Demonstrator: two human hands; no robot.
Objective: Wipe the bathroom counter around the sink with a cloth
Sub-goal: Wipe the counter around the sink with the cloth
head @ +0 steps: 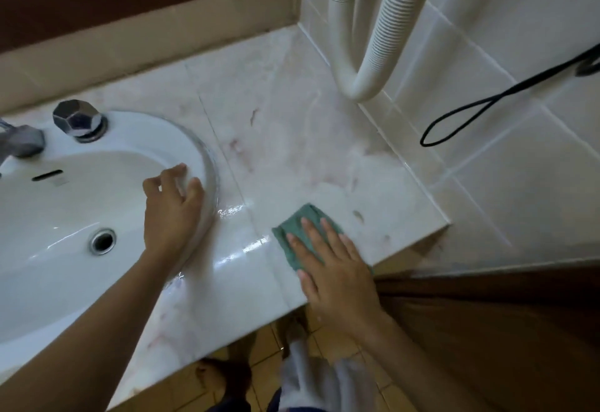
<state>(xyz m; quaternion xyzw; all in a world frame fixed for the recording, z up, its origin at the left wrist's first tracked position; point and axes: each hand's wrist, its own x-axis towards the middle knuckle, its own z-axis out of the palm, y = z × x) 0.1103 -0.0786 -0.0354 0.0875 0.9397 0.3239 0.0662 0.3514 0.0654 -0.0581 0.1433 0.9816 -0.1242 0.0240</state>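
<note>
A folded green cloth point(303, 221) lies on the pale marble counter point(292, 138), near its front edge and to the right of the sink. My right hand point(334, 268) presses flat on the cloth with straight fingers. The white oval sink point(65, 203) fills the left side. My left hand point(173, 213) rests on the sink's right rim, its fingers curled over the edge. Wet streaks shine on the counter between the two hands.
A chrome tap handle point(79, 119) and spout point(22, 142) stand at the back of the sink. A white ribbed hose point(373, 54) hangs against the tiled wall point(503, 151) at right, beside a black cord point(487, 103). Brown floor tiles point(259, 363) lie below.
</note>
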